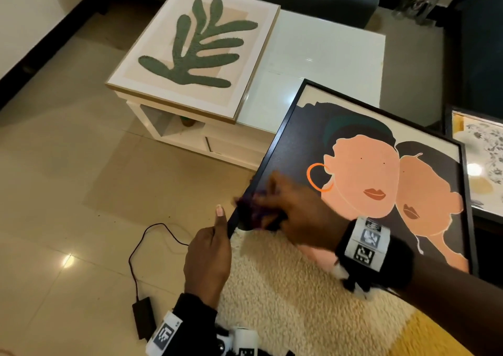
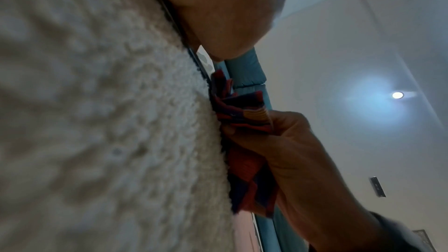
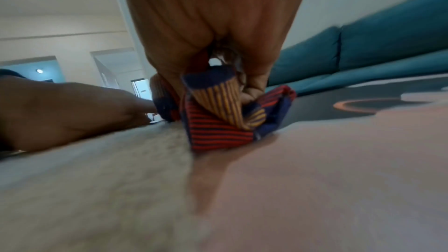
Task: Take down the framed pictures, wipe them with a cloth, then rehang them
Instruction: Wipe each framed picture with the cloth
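Nearest the camera, the left hand (image 1: 208,257) grips the lower-left corner of the black-framed portrait picture (image 1: 381,181), thumb up along its edge. Across it, the right hand (image 1: 292,211) has its fingers bunched round a striped red, blue and yellow cloth (image 3: 218,122), pressing it onto the glass at that same corner. Under the picture lies a cream shaggy cushion (image 1: 285,287). Beyond, the leaf picture (image 1: 196,51) rests flat on the white table (image 1: 326,64), overhanging its left edge. A third frame (image 1: 479,159) sits just beside the portrait's right edge. A black cable and adapter (image 1: 141,317) lie on open tile floor at the left.
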